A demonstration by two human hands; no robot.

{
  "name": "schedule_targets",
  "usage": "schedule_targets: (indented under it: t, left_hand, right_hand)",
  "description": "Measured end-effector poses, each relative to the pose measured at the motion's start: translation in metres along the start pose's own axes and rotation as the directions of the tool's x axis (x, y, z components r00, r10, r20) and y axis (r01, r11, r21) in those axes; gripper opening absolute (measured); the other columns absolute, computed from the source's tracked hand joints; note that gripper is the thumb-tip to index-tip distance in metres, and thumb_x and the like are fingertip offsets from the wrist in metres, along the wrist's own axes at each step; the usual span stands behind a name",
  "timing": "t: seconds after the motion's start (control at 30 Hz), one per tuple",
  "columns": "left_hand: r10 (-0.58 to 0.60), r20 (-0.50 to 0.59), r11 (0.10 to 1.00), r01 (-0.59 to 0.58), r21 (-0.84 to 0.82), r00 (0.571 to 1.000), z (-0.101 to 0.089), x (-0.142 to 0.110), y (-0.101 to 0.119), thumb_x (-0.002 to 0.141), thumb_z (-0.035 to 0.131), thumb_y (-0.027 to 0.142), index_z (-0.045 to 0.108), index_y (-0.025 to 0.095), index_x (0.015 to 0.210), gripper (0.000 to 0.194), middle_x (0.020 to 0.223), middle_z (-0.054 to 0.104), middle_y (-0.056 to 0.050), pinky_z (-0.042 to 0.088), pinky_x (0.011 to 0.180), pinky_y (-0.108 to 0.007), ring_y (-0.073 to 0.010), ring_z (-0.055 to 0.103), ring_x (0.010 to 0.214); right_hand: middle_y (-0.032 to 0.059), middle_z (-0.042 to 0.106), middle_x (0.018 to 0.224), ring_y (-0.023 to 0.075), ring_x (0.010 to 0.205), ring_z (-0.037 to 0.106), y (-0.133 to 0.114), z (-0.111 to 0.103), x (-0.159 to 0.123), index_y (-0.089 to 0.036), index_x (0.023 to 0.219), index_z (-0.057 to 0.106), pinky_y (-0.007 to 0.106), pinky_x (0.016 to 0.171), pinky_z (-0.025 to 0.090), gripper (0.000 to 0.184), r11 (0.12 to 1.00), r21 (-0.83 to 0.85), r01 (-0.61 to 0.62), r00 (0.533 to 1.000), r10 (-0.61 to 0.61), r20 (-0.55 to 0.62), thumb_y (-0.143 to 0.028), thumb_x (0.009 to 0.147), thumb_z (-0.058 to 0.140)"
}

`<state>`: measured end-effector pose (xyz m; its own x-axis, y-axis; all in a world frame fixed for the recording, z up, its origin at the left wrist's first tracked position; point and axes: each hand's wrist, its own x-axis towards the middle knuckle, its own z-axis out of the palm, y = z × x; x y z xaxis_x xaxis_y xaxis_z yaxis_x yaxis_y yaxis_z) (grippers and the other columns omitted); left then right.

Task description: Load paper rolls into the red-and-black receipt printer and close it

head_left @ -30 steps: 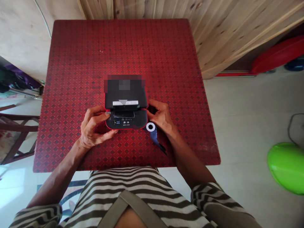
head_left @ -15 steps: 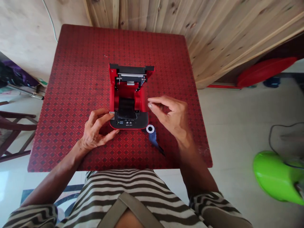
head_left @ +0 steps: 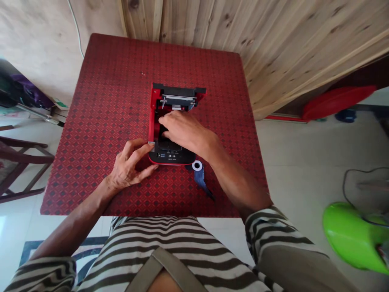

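A small red and black printer [head_left: 170,156] sits near the middle of the red patterned table [head_left: 106,101] with its lid [head_left: 179,95] swung open toward the far side. My left hand [head_left: 129,168] grips the printer's front left corner, thumb and fingers against its side. My right hand [head_left: 182,129] reaches down into the open red compartment, fingers curled inside; what they touch is hidden. A small roll with a white core and a dark blue tail [head_left: 198,172] lies on the table just right of the printer's front.
A wooden plank wall [head_left: 243,36] rises behind the table. A green rounded object [head_left: 352,235] stands on the floor at the right, a red object [head_left: 337,99] by the wall. A dark wooden chair frame [head_left: 18,162] is at the left.
The printer lid has swung from nearly closed to fully open. My right hand left the printer's right side, lifted, then moved into the open compartment. My left hand stayed at the front corner.
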<state>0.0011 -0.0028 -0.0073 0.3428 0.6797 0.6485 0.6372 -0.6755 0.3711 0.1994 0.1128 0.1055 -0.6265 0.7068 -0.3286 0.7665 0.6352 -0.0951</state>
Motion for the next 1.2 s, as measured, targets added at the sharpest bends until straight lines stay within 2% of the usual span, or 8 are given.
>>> schedule_targets:
  t: [0.17, 0.3, 0.43, 0.6, 0.73, 0.83, 1.07, 1.2]
  left_hand:
    - [0.001, -0.02, 1.0, -0.001, 0.002, 1.0, 0.0, 0.001, 0.0, 0.096, 0.082, 0.041, 0.053, 0.022, 0.156, 0.07, 0.13, 0.067, -0.014, 0.069, 0.093, -0.035, -0.0239, 0.072, 0.117]
    - [-0.006, -0.022, 1.0, 0.006, 0.003, 1.0, -0.001, 0.002, 0.0, 0.094, 0.085, 0.041, 0.053, 0.024, 0.157, 0.073, 0.129, 0.068, -0.013, 0.069, 0.094, -0.035, -0.0232, 0.073, 0.115]
    - [-0.003, -0.029, 1.0, 0.004, 0.009, 1.0, -0.001, 0.003, 0.0, 0.094, 0.085, 0.041, 0.054, 0.024, 0.157, 0.072, 0.128, 0.068, -0.011, 0.068, 0.093, -0.034, -0.022, 0.074, 0.111]
    - [0.009, -0.044, 1.0, -0.008, 0.007, 0.999, -0.002, 0.006, -0.002, 0.092, 0.087, 0.04, 0.055, 0.023, 0.156, 0.074, 0.128, 0.069, -0.011, 0.068, 0.094, -0.035, -0.0232, 0.074, 0.112]
    - [0.023, -0.045, 1.0, -0.022, 0.003, 0.999, -0.001, 0.006, -0.003, 0.091, 0.087, 0.039, 0.055, 0.022, 0.155, 0.074, 0.126, 0.069, -0.011, 0.067, 0.093, -0.035, -0.0231, 0.073, 0.111]
    - [0.02, -0.045, 1.0, -0.019, 0.005, 0.999, -0.001, 0.005, -0.004, 0.091, 0.088, 0.039, 0.054, 0.021, 0.155, 0.075, 0.126, 0.069, -0.012, 0.067, 0.093, -0.036, -0.0238, 0.073, 0.112]
    - [-0.002, -0.044, 1.0, 0.002, -0.013, 0.999, -0.001, 0.005, -0.003, 0.089, 0.089, 0.039, 0.055, 0.023, 0.156, 0.077, 0.126, 0.069, -0.012, 0.068, 0.091, -0.038, -0.0252, 0.073, 0.113]
    - [-0.006, -0.045, 1.0, 0.006, -0.02, 0.999, -0.002, 0.005, -0.003, 0.089, 0.089, 0.038, 0.055, 0.026, 0.156, 0.077, 0.126, 0.07, -0.011, 0.068, 0.092, -0.039, -0.0254, 0.073, 0.113]
  right_hand:
    - [0.0208, 0.081, 0.124, 0.0351, 0.12, 0.077, 0.004, 0.006, -0.007, -0.008, 0.123, 0.077, 0.044, 0.101, 0.059, 0.026, 0.998, 0.041, 0.039, 0.995, -0.035, -0.098, -0.009, 0.102, 0.061]
    - [0.0115, 0.083, 0.115, 0.0294, 0.112, 0.077, 0.005, 0.003, -0.043, -0.016, 0.114, 0.078, 0.043, 0.101, 0.059, 0.018, 0.986, 0.134, 0.098, 0.929, -0.043, -0.368, -0.012, 0.1, 0.066]
    - [0.0036, 0.083, 0.114, 0.0239, 0.101, 0.078, 0.033, 0.003, -0.09, -0.027, 0.115, 0.078, 0.04, 0.094, 0.064, 0.021, 0.877, 0.411, 0.249, 0.732, 0.107, -0.672, -0.021, 0.095, 0.079]
    - [-0.0004, 0.078, 0.098, 0.0197, 0.089, 0.076, 0.107, 0.063, -0.085, -0.028, 0.104, 0.072, 0.039, 0.084, 0.066, 0.027, 0.558, 0.743, 0.37, 0.454, 0.588, -0.669, -0.042, 0.085, 0.086]
    - [0.0004, 0.078, 0.095, 0.02, 0.089, 0.076, 0.133, 0.123, -0.055, -0.026, 0.096, 0.07, 0.039, 0.088, 0.064, 0.03, 0.503, 0.829, 0.246, 0.482, 0.678, -0.555, -0.047, 0.08, 0.084]
    - [0.002, 0.081, 0.101, 0.0216, 0.093, 0.077, 0.127, 0.144, -0.045, -0.027, 0.1, 0.07, 0.041, 0.09, 0.064, 0.034, 0.467, 0.857, 0.217, 0.529, 0.681, -0.505, -0.05, 0.08, 0.084]
    - [0.0041, 0.082, 0.114, 0.0236, 0.103, 0.079, 0.122, 0.147, -0.052, -0.027, 0.116, 0.07, 0.045, 0.1, 0.064, 0.038, 0.505, 0.848, 0.16, 0.607, 0.628, -0.488, -0.037, 0.081, 0.084]
    - [0.0077, 0.083, 0.121, 0.0254, 0.106, 0.08, 0.11, 0.14, -0.09, -0.026, 0.124, 0.072, 0.046, 0.098, 0.065, 0.042, 0.573, 0.819, 0.029, 0.538, 0.682, -0.496, -0.029, 0.083, 0.082]
